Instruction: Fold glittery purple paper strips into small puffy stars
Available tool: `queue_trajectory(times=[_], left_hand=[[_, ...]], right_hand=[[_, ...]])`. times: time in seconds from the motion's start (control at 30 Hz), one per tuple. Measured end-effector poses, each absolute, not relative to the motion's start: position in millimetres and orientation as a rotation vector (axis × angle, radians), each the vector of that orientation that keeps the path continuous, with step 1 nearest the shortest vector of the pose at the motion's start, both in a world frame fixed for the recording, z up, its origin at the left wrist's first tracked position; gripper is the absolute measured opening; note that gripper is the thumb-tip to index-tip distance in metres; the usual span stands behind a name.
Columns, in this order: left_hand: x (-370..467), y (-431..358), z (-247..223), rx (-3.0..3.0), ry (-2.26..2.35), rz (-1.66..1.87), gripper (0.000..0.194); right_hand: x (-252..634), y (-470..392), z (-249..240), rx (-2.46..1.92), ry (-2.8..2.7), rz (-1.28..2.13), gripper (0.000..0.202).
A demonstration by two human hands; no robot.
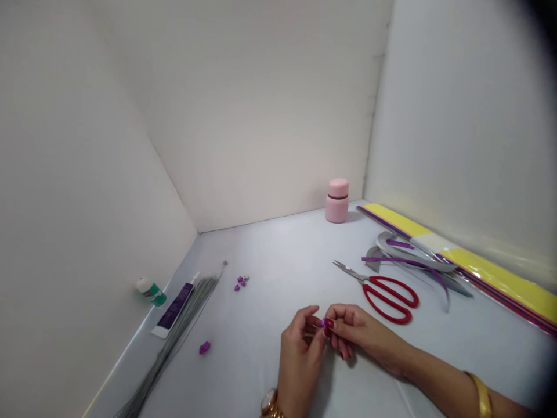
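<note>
Both hands meet low in the head view, fingertips close together around a small purple piece point(324, 323). My left hand point(302, 342), with a watch at its wrist, pinches it from the left. From the right, my right hand point(350, 331) grips the same piece between thumb and finger. Its exact shape is mostly covered by the fingertips. Several small purple star-like pieces point(240, 283) lie together further left on the table. Nearer the front is a larger purple piece point(204, 347). Red-handled scissors point(383, 293) rest beyond my right hand, blades pointing left.
A bundle of thin grey wires point(174, 337) lies at the left beside a purple-and-white tube point(176, 307) and a green-and-white bottle point(151, 291). At the back stands a pink jar point(337, 201). Purple and grey strips point(409, 261) and coloured sheets point(474, 264) lie along the right wall.
</note>
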State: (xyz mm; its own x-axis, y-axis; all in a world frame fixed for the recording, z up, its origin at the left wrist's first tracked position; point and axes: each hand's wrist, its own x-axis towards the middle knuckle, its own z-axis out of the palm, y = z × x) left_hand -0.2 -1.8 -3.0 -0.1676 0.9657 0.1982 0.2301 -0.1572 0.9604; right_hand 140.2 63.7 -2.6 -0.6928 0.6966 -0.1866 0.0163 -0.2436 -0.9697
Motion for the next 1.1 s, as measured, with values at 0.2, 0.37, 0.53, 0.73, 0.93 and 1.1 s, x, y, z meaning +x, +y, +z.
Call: queue_trajectory(times=[0.2,0.37,0.53,0.73,0.93,1.1], left_hand=[[-3,2,-2,1.378,1.416,1.384,0.013],[-5,6,-9,1.355,1.385,1.385,0.017],[-6,7,-21,1.332,1.337,1.402,0.014],[-10,8,-28,1.279,1.329,1.400,0.014],[-8,6,-30,1.236,1.374,1.361,0.011],[-5,5,-25,1.190,1.308,1.460,0.014]], right_hand=[[143,68,-6,-0.859,-1.550,2.023,0.037],[144,69,-8,-0.835,-1.559,2.060,0.041],[145,68,-8,-0.836,-1.564,2.097,0.040],[143,70,-8,-0.845,-1.627,2.127,0.037],[141,69,-9,-0.911,-1.699,2.029,0.036],[140,69,-10,-0.840,-1.440,2.230,0.043]])
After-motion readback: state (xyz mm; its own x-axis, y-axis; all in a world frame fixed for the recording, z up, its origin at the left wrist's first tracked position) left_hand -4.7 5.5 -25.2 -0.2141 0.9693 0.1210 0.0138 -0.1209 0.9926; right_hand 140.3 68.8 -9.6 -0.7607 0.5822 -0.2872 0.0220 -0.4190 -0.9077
